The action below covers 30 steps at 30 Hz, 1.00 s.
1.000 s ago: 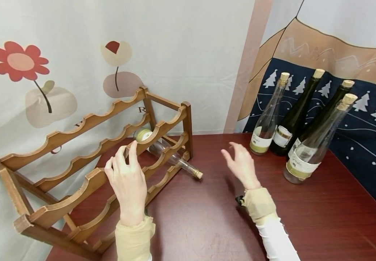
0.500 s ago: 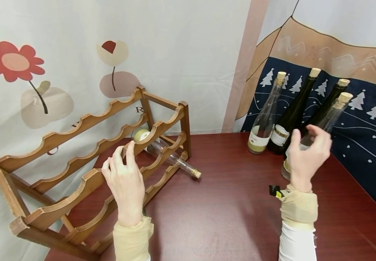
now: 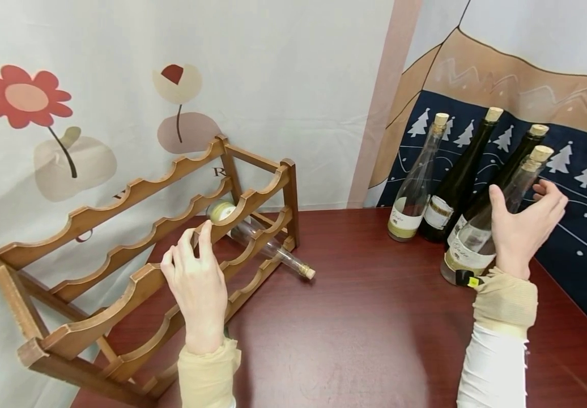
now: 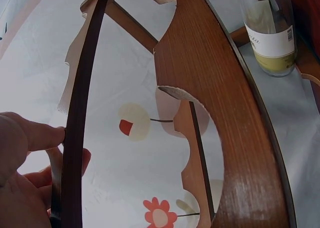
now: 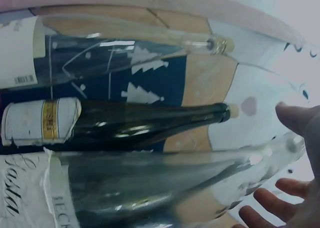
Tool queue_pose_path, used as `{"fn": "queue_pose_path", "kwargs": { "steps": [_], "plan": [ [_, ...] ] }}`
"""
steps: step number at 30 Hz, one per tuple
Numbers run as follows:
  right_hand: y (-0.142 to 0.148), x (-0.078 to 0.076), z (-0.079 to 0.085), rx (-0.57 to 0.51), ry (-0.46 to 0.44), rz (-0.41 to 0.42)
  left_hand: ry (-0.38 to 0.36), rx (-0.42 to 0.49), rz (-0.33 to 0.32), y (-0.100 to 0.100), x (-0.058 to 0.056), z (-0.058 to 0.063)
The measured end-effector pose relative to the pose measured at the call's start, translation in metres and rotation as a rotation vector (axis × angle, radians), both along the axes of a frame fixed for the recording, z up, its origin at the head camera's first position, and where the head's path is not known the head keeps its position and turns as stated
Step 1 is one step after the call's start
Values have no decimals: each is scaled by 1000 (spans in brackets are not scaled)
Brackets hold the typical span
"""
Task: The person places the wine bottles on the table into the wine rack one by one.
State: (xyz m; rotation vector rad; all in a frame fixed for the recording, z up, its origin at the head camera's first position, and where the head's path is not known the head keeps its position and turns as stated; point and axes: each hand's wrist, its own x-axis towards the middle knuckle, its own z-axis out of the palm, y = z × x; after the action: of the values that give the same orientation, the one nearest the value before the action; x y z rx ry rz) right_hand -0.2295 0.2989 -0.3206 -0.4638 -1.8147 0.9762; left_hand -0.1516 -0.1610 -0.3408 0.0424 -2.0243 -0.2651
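My left hand (image 3: 196,289) grips the top front rail of a wooden wine rack (image 3: 81,334); in the left wrist view its thumb and fingers lie on either side of the rail. A clear corked bottle (image 3: 284,258) lies in the rack's lower level, neck pointing toward the front right. At the right, my right hand (image 3: 528,232) is beside a standing clear bottle (image 3: 464,255) with a white and yellow-green label. Its thumb and fingers are spread around the bottle's upper part, and the right wrist view shows them apart from the glass (image 5: 125,183).
Behind that bottle stand another clear bottle (image 3: 404,218), a dark green bottle (image 3: 438,212) and a second dark bottle (image 3: 523,153), partly hidden. All are corked. The reddish-brown table (image 3: 344,317) ends at printed cloths (image 3: 298,85) at the back and right.
My right hand has moved right, from above the middle of the table to the front clear bottle, its fingers passing to the bottle's far side. My left hand has stayed on the rack.
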Motion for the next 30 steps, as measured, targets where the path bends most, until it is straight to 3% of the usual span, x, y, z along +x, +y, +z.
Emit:
{"fn": "queue_pose_path", "kwargs": {
  "steps": [4,10,16,23,30],
  "plan": [
    [11,-6,3,-52,-49,71,1,1,0,1,0,1],
    [20,-14,2,-118,-45,173,7,-1,2,0,0,1],
    [22,-22,-2,-107,-34,176,-4,0,4,0,1,0],
    [21,-30,-6,-110,57,187,13,-3,1,0,0,0],
    [21,-34,-7,-70,72,136,9,-1,0,0,0,0]
  ]
}}
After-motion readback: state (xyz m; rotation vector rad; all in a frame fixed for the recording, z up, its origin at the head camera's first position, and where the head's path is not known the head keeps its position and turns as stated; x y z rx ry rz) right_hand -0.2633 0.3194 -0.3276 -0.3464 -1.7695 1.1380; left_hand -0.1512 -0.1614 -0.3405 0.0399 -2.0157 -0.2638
